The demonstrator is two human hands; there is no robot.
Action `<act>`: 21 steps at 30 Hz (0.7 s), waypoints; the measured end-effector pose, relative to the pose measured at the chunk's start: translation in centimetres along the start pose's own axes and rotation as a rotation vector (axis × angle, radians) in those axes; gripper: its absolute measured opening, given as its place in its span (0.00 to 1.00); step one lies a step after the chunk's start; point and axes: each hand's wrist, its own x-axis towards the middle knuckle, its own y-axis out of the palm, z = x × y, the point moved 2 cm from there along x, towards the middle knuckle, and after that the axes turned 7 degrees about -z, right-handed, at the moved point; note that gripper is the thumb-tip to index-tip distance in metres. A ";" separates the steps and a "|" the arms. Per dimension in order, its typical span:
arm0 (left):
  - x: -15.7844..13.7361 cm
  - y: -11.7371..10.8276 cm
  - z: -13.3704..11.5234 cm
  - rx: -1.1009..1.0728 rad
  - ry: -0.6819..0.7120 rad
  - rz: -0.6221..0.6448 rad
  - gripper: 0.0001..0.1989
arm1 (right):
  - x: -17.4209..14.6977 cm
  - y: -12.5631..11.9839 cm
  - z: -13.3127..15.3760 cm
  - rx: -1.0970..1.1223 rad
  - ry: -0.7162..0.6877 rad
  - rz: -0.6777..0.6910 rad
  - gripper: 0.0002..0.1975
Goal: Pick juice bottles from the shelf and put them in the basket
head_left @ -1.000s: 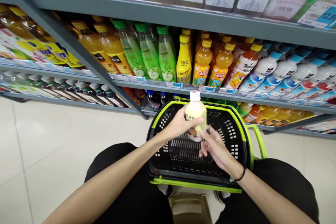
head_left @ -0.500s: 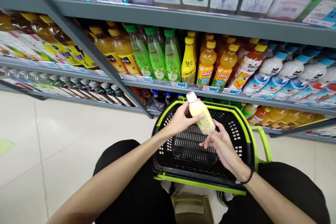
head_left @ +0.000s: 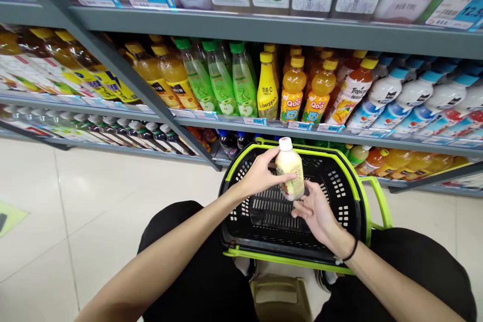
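A small pale-yellow drink bottle with a white cap stands nearly upright over the basket, cap toward the shelf. My left hand is closed around it from the left, its thumb lying across the label. My right hand is close by the bottle's lower right side, fingers apart and loosely curled; whether a fingertip touches the base I cannot tell. Under both hands is a black shopping basket with a lime-green rim and handles, its floor slotted.
Shelves ahead hold several drinks: green-capped bottles, a yellow Schweppes bottle, orange Qoo bottles and white blue-capped bottles. The grey shelf edge runs above them. A brown stool is between my legs.
The bottle has turned in my left hand and stands straighter, showing another side of its label. My right hand's fingers have loosened from its lower end. The view has shifted slightly.
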 end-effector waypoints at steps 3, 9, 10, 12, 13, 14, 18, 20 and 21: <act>0.0 0.3 -0.2 0.042 0.090 0.119 0.32 | 0.1 -0.1 -0.7 0.039 0.106 -0.087 0.14; -0.4 1.5 0.0 0.117 0.154 0.131 0.33 | 0.1 -0.3 -2.0 0.021 0.245 -0.091 0.17; -0.4 1.7 0.2 0.110 0.124 0.101 0.34 | -0.1 -0.4 -2.0 0.017 0.266 -0.075 0.19; -0.5 2.0 0.8 0.094 0.045 0.037 0.36 | -0.5 -0.5 -2.0 -0.003 0.312 -0.022 0.25; -0.4 2.2 1.1 0.074 -0.002 0.007 0.36 | -0.8 -0.5 -1.9 -0.020 0.327 0.009 0.28; -0.4 2.3 1.4 0.035 -0.056 -0.021 0.36 | -1.1 -0.5 -1.8 -0.041 0.333 0.042 0.31; 0.0 2.8 2.4 -0.206 -0.224 -0.114 0.36 | -2.2 -0.3 -1.4 -0.128 0.234 0.148 0.29; 0.1 2.9 2.5 -0.234 -0.234 -0.166 0.37 | -2.6 -0.3 -1.1 -0.168 0.162 0.168 0.23; 0.2 2.9 2.5 -0.222 -0.228 -0.194 0.37 | -2.7 -0.2 -0.9 -0.183 0.137 0.169 0.21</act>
